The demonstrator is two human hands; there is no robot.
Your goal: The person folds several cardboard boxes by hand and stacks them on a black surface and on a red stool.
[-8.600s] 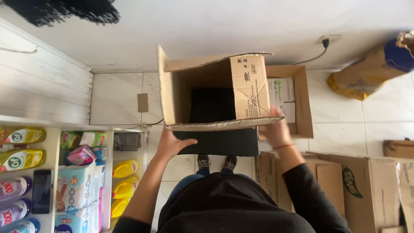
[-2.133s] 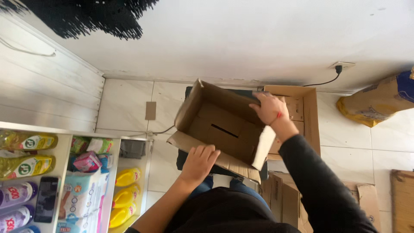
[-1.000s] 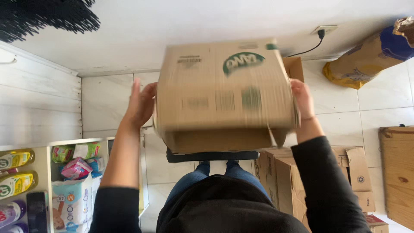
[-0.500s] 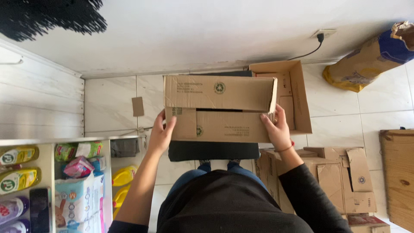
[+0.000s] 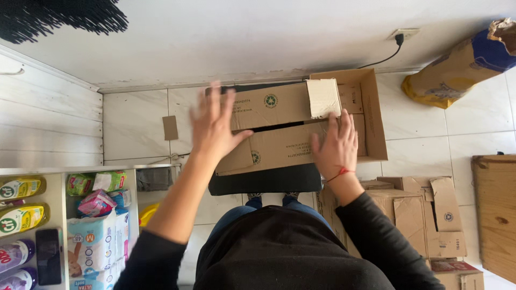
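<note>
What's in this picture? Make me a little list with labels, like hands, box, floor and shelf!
left hand: left hand open, fingers spread, over the cardboard box
right hand: right hand flat on the box's flaps
box: brown, flaps folded shut, lying on a dark stool
behind box: an open carton
floor: white tiles, flattened cartons, a paper sack
shelf: yellow bottles and packets

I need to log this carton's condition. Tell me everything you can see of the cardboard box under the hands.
The box is plain brown corrugated cardboard, lying on a dark stool above the tiled floor. Its long top flaps are folded in, with a dark gap between them; one small flap at the right end stands up, pale side showing. Small round green marks are printed on the flaps. The right hand presses the near flap; the left hand is spread over the left end.
</note>
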